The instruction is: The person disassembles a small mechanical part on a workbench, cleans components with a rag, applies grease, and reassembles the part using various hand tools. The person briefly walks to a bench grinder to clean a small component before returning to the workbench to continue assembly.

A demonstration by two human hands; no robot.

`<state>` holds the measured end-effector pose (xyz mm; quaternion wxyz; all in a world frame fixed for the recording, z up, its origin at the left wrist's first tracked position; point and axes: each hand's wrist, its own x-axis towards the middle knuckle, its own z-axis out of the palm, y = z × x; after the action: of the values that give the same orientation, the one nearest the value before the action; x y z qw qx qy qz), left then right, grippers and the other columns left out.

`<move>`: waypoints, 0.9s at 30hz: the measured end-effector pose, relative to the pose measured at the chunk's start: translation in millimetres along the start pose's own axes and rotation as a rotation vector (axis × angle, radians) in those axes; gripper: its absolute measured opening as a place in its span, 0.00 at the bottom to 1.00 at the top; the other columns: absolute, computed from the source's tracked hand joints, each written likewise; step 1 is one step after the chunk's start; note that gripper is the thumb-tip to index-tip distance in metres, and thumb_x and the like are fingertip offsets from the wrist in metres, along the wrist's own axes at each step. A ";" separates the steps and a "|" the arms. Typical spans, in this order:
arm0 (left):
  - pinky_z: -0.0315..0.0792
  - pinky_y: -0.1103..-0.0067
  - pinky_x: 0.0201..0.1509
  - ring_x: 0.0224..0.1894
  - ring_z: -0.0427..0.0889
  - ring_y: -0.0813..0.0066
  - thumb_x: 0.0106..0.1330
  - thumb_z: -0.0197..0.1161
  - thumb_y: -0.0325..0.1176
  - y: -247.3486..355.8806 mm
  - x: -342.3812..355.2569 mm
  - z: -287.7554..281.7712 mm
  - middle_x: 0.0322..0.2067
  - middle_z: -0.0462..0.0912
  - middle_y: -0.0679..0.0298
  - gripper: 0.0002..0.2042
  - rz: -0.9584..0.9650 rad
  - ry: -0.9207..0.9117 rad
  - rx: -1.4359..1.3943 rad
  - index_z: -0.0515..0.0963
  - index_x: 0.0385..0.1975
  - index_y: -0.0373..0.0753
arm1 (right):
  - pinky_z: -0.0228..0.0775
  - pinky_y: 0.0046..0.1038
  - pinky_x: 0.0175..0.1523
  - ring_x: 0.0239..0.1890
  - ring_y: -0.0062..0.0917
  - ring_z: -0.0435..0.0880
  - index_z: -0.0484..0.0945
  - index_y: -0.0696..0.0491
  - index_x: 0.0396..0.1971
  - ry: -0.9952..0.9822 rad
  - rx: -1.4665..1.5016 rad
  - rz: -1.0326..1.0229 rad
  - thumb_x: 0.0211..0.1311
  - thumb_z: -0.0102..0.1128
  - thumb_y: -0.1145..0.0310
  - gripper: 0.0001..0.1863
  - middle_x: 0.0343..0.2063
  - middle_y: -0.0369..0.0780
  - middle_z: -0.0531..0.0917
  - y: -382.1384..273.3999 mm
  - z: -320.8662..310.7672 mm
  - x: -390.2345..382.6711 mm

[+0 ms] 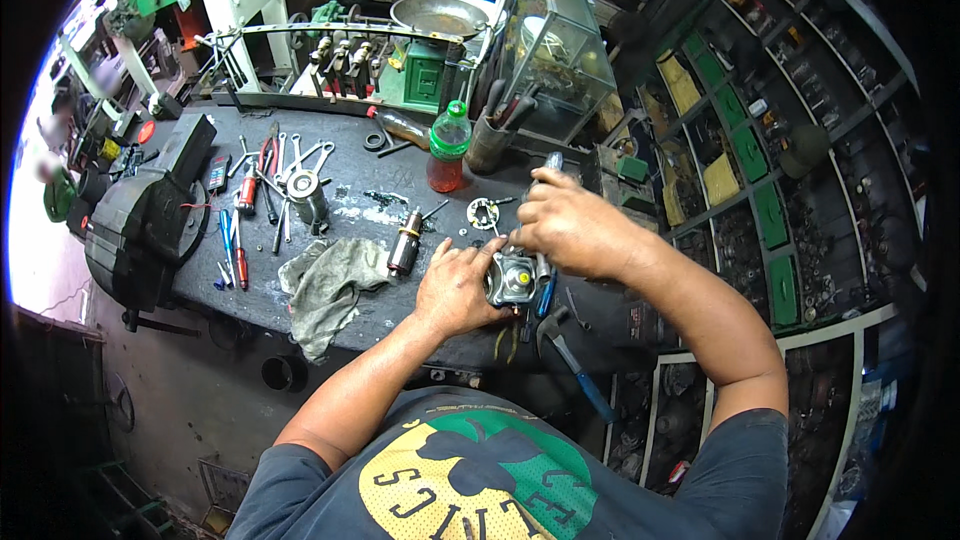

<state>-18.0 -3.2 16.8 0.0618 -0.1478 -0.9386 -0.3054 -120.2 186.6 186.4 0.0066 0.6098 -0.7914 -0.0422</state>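
Observation:
My left hand (458, 285) grips the left side of a silver metal housing (516, 280) with a yellow spot at its centre, near the bench's front edge. Above and right of it, my right hand (568, 225) is closed round a shiny metal tool (554, 161); its end sticks out past the fist, and its kind cannot be made out. Just beyond the hands lies a round brush-holder plate (483, 213). A motor armature (406, 244) rests left of my left hand, beside a crumpled grey rag (333, 285). A claw hammer (574, 362) with a blue handle lies nearest the housing's right side.
A black bench vise (150, 210) stands at the left. Screwdrivers (240, 255), wrenches (300, 155) and a metal cylinder (308, 198) lie beside it. Farther back stand a bottle of red liquid (447, 150) and a tool holder (488, 145). Shelves (770, 190) line the right.

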 end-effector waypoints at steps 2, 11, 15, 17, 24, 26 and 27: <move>0.64 0.50 0.83 0.59 0.87 0.51 0.48 0.86 0.61 -2.0 -1.3 3.7 0.51 0.88 0.53 0.56 0.013 0.015 0.010 0.70 0.78 0.42 | 0.62 0.49 0.81 0.50 0.31 0.87 0.95 0.45 0.40 -0.006 0.049 -0.043 0.62 0.68 0.64 0.11 0.37 0.34 0.88 -3.3 10.4 8.6; 0.64 0.50 0.83 0.60 0.87 0.53 0.49 0.85 0.63 -1.9 -5.1 3.7 0.51 0.87 0.54 0.48 0.009 0.004 0.027 0.80 0.66 0.36 | 0.69 0.43 0.74 0.47 0.30 0.88 0.88 0.44 0.24 -0.053 -0.185 -0.470 0.56 0.68 0.57 0.09 0.30 0.33 0.87 8.0 6.2 42.3; 0.64 0.48 0.83 0.58 0.87 0.55 0.47 0.85 0.64 3.8 -4.1 2.1 0.49 0.86 0.55 0.41 -0.025 -0.017 0.046 0.84 0.55 0.39 | 0.71 0.37 0.48 0.33 0.33 0.89 0.87 0.42 0.18 -0.077 -0.139 -0.308 0.52 0.69 0.51 0.12 0.21 0.36 0.87 6.0 21.3 44.5; 0.65 0.48 0.82 0.58 0.87 0.55 0.47 0.86 0.63 -2.0 -4.9 8.2 0.48 0.86 0.56 0.39 0.016 0.030 0.029 0.85 0.54 0.40 | 0.71 0.38 0.43 0.27 0.35 0.89 0.86 0.42 0.15 -0.047 -0.103 -0.257 0.48 0.71 0.52 0.12 0.18 0.37 0.86 0.8 20.5 48.0; 0.68 0.48 0.79 0.56 0.87 0.51 0.46 0.87 0.61 -2.6 -1.5 12.3 0.45 0.86 0.55 0.39 0.022 0.079 0.009 0.83 0.51 0.38 | 0.72 0.37 0.47 0.30 0.34 0.91 0.90 0.42 0.18 -0.253 -0.114 0.002 0.42 0.74 0.56 0.07 0.21 0.38 0.89 -19.2 3.6 46.5; 0.68 0.48 0.80 0.56 0.88 0.51 0.45 0.88 0.60 -4.2 -3.0 14.6 0.45 0.87 0.54 0.43 0.037 0.078 0.025 0.82 0.57 0.37 | 0.73 0.37 0.54 0.36 0.32 0.91 0.91 0.43 0.20 -0.178 -0.130 -0.025 0.45 0.74 0.59 0.06 0.25 0.37 0.91 -18.3 12.2 40.1; 0.68 0.49 0.80 0.56 0.88 0.50 0.45 0.88 0.60 -4.9 -2.7 14.9 0.45 0.87 0.54 0.45 0.030 0.073 0.034 0.81 0.60 0.37 | 0.74 0.37 0.58 0.39 0.31 0.91 0.91 0.44 0.21 -0.131 -0.145 -0.038 0.46 0.74 0.60 0.05 0.26 0.37 0.92 -17.4 12.0 38.2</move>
<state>-17.3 1.2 1.5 0.1032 -0.1497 -0.9384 -0.2938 -114.0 146.1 171.7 -0.0020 0.6186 -0.7732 -0.1395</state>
